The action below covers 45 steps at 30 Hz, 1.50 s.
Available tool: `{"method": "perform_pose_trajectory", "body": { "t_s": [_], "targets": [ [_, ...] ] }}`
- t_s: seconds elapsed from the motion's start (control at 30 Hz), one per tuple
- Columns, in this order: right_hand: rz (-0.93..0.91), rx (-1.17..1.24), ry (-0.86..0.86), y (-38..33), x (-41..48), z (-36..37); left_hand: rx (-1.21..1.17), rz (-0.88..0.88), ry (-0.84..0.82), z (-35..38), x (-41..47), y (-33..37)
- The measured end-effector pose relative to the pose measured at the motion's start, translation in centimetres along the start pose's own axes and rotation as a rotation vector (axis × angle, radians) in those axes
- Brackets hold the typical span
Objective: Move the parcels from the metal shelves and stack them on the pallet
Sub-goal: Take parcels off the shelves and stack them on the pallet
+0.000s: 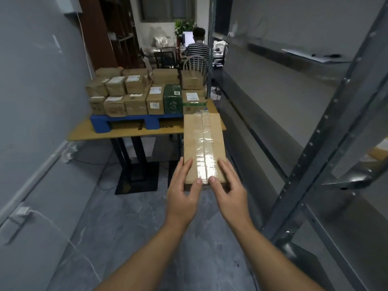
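We see both our arms bare: the left forearm and the right forearm are uncovered from the bottom edge of the view up to the wrists. The left grip and the right grip are bare as well. On each thumb we make out a short, trimmed nail. What we wear higher up lies outside the view.

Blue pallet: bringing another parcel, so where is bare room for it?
The blue plastic pallet looks full: brown cardboard parcels and a green carton line its front. Free: the front row's tops, before the taller back row. Held taped parcel hides right end.
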State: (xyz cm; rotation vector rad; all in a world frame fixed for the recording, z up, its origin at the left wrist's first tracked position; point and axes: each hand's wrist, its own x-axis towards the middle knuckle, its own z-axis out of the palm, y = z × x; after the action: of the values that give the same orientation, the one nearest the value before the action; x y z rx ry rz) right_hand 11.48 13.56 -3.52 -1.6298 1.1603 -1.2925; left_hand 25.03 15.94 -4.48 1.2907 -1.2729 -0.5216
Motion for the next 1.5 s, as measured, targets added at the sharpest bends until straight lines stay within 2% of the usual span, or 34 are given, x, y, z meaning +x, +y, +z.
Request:
{"method": "perform_pose_trajectory", "body": {
  "t_s": [0.2,0.47,0.83,1.1,1.5],
  "targets": [
    [-0.022,0.009,-0.04,1.8,7.9,0.0,0.002,-0.011,0.076,2.9,6.6,-1.0],
    [-0.03,0.031,-0.093,3.2,15.1,2.7,0.023,-0.034,0.128,3.1,13.4,-3.9],
    [-0.04,0.008,-0.115,5.7,28.2,13.6,0.028,-0.037,0.182,-1.4,27.2,-11.7],
    [-0.023,0.016,-0.11,5.7,39.1,23.0,0.03,-0.073,0.146,-6.5,39.9,-16.9],
    [-0.023,-0.018,-0.124,6.6,50.8,29.5,0.037,-0.105,0.174,-8.3,52.4,-21.8]
  ]
}}
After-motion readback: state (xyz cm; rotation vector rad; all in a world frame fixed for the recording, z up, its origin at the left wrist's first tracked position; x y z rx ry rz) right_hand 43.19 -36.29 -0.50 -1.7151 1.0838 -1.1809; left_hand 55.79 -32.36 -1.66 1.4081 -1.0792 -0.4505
